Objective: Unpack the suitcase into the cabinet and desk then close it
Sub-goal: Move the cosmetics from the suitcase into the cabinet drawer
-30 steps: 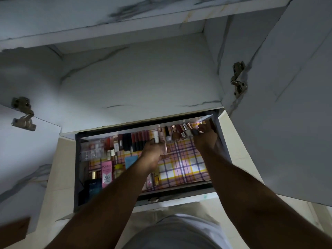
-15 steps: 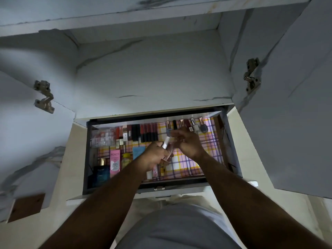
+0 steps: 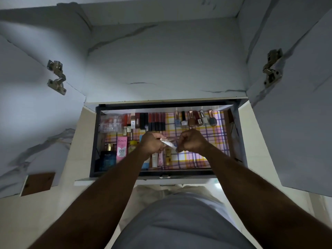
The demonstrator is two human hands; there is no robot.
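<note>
Between my two hands, over the open drawer [image 3: 222,141], lies a small white tube [image 3: 168,143], slanting from my left hand [image 3: 151,143] down toward my right hand [image 3: 192,141]. Both hands are closed on it, one at each end, equally near.

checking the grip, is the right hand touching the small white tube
Touching: the head view shows the right hand pinching the small white tube's lower end.

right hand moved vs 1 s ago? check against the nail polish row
Yes. The right hand was up at the nail polish row along the drawer's back; it has pulled back toward the person and leftward, meeting the left hand at the small white tube.
</note>
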